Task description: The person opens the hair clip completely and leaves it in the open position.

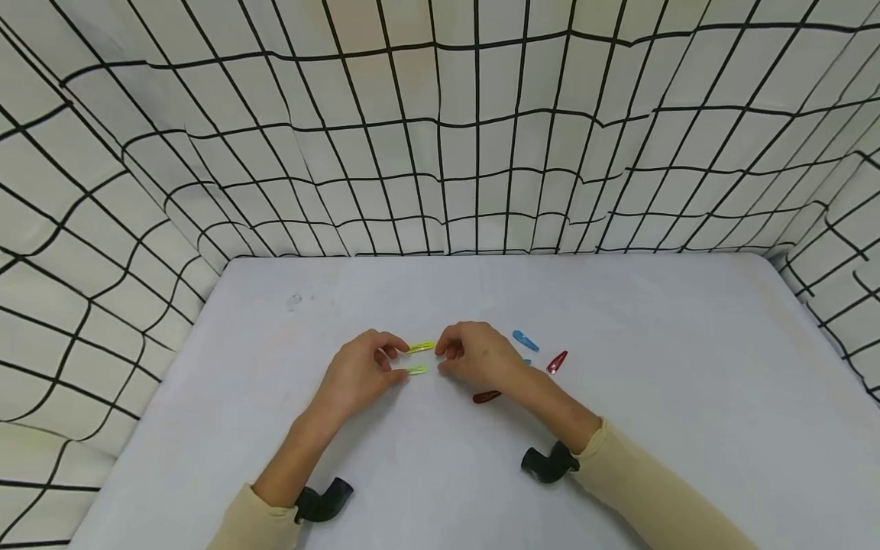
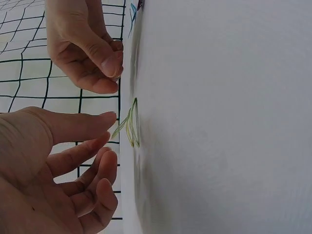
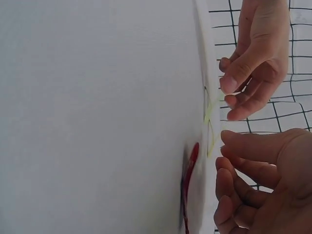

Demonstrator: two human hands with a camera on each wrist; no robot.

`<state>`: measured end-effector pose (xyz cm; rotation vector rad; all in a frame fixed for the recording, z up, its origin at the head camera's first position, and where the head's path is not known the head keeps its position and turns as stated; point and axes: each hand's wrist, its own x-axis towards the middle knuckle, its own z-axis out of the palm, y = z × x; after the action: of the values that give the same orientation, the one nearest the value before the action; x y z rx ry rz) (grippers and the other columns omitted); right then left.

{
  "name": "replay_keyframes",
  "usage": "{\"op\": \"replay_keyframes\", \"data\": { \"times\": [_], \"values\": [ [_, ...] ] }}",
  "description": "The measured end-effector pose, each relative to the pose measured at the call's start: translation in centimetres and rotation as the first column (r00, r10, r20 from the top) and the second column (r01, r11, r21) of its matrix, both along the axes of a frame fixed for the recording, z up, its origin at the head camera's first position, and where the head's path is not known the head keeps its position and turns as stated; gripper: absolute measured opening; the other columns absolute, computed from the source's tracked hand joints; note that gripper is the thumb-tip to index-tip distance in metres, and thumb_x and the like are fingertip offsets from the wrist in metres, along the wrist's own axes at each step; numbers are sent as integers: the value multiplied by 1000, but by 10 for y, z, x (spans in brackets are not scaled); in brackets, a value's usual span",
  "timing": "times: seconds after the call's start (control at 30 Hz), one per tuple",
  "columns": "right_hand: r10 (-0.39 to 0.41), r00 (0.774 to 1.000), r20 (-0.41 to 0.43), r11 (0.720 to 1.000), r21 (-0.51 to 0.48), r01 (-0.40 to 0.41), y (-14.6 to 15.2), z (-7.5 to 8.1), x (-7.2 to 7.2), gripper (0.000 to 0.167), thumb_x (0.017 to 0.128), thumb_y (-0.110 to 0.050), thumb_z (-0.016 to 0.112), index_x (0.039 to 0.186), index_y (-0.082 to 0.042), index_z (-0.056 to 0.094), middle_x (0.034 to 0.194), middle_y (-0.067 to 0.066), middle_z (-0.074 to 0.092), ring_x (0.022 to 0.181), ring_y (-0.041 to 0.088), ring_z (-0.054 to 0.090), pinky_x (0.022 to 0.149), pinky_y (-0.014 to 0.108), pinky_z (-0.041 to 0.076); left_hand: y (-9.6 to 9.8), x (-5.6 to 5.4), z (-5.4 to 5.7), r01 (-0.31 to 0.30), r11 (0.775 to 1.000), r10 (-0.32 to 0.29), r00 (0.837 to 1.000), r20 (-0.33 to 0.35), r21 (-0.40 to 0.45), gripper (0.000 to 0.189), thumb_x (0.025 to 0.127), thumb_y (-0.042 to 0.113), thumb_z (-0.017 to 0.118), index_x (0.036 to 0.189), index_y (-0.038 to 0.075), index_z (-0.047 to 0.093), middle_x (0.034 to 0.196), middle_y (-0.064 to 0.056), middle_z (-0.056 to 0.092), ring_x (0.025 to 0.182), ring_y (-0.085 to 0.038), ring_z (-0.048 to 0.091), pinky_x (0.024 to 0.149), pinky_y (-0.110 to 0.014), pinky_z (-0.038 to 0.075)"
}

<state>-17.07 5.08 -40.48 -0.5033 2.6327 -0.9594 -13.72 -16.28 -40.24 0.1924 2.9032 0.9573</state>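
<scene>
At left fingertips (image 1: 399, 345): yellow clip (image 1: 421, 347), green clip (image 1: 417, 370).

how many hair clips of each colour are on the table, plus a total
yellow clip: 1
lime clip: 1
blue clips: 2 (one mostly hidden)
bright red clip: 1
dark red clip: 1
total: 6 in view

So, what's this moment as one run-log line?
left hand: by yellow clip, green clip | right hand: opposite, by same two | near right hand: blue clips, red clips
</scene>
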Motion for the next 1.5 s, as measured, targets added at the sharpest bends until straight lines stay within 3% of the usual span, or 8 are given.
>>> {"op": "replay_keyframes", "data": {
  "times": [0.27,0.67,1.03,1.5],
  "values": [
    [-8,1000,-29,1000,-28,8,19,10,1,9,94,-13,77,102,-15,77,89,-3,68,84,12,59,76,25,50,13,4,1,0,1000,-1,994,-108,-13,24,84,9,85,107,14,78,100,-4,66,88,-20,64,74,-31,48],
    [-34,999,-13,999,-32,34,45,13,7,8,94,-14,76,102,-16,76,90,-3,68,86,13,60,78,26,50,35,8,-5,32,999,-31,994,-105,5,15,89,11,81,102,18,78,102,2,67,92,-16,62,76,-30,50],
    [-40,999,-32,998,-52,38,60,11,15,8,93,-12,77,100,-14,76,88,-2,68,85,13,59,72,25,50,45,14,-7,97,995,-95,991,-100,20,17,90,10,80,102,21,78,99,8,66,91,-11,61,77,-28,52],
    [-38,998,-44,998,-50,36,75,10,23,8,93,-13,77,101,-14,76,91,-3,70,87,13,61,76,26,52,54,14,-9,161,986,-156,982,-104,41,15,89,9,81,100,19,77,94,9,67,87,-11,63,79,-27,53]
  ]
}}
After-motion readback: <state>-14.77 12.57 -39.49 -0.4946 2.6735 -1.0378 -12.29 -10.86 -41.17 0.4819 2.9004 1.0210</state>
